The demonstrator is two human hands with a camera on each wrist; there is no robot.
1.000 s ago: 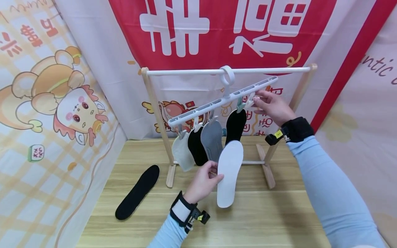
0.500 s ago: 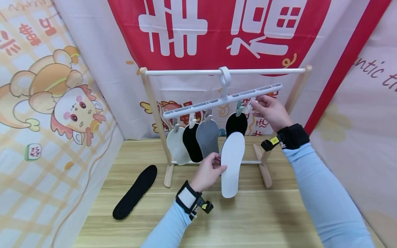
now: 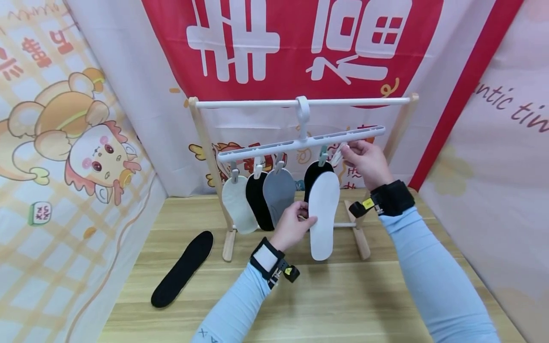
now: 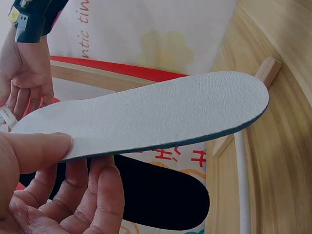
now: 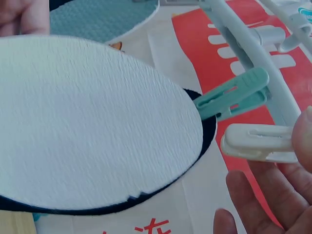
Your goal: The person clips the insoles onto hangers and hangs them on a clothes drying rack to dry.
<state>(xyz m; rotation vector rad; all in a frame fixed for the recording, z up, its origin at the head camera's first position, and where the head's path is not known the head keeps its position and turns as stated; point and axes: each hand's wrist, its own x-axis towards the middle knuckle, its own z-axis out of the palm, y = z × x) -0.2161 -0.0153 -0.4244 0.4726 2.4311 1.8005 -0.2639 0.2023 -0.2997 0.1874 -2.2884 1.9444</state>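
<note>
In the head view, my left hand (image 3: 293, 225) pinches a white insole (image 3: 323, 216) by its left edge, thumb on the white face. The insole stands nearly upright, overlapping a black insole (image 3: 310, 180) that hangs from a green clip (image 5: 234, 95). My right hand (image 3: 368, 163) grips a white clip (image 5: 258, 139) between thumb and fingers, just right of the green one. In the right wrist view this clip's nose lies close to the white insole's top end, with no insole in it. Both clips belong to a white hanger (image 3: 266, 150).
Left along the hanger, clips hold a cream insole (image 3: 240, 205), a black insole (image 3: 256, 205) and a grey insole (image 3: 279, 188). The hanger hooks over a rack's white rail (image 3: 249, 104). Another black insole (image 3: 182, 269) lies on the wooden table (image 3: 343, 305) at left.
My left hand has raised the white insole toward the hanger, so it covers more of the black one behind. The hanger has tilted closer to level while my right hand keeps hold of the clip.
</note>
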